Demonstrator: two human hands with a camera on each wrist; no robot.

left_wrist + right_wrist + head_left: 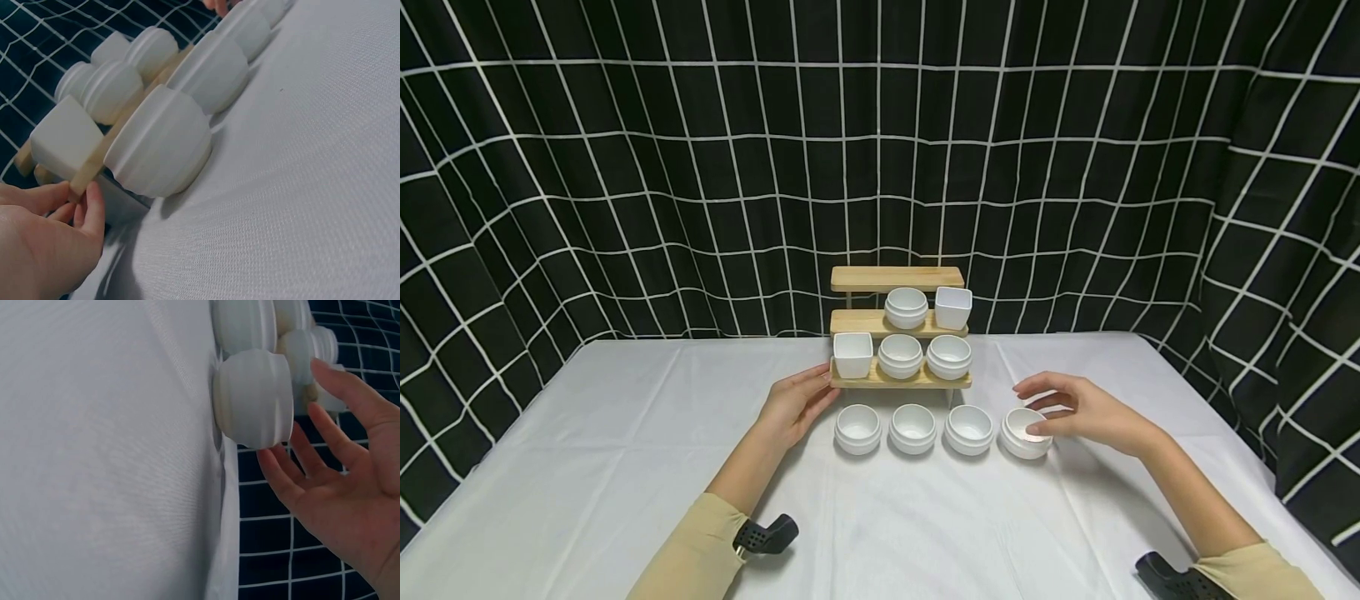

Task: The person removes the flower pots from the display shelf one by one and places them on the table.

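A tiered wooden shelf stand [897,277] holds white bowls and square cups on its lower two boards. My left hand [795,406] pinches the left end of its lowest board between thumb and fingers, plain in the left wrist view at the board's end [87,174]. Several round white bowls stand in a row on the table before the stand. Around the rightmost bowl [1024,439], my right hand [1086,414] hovers with its fingers spread and loosely bent. In the right wrist view the fingers lie beside that bowl [253,399]; whether they touch it I cannot tell.
The lowest board bears a square cup [853,356] and two round bowls; the middle one bears a round bowl [906,307] and a square cup [952,307]. A white cloth [925,525] covers the table. Behind hangs a black curtain [880,167] with white grid lines.
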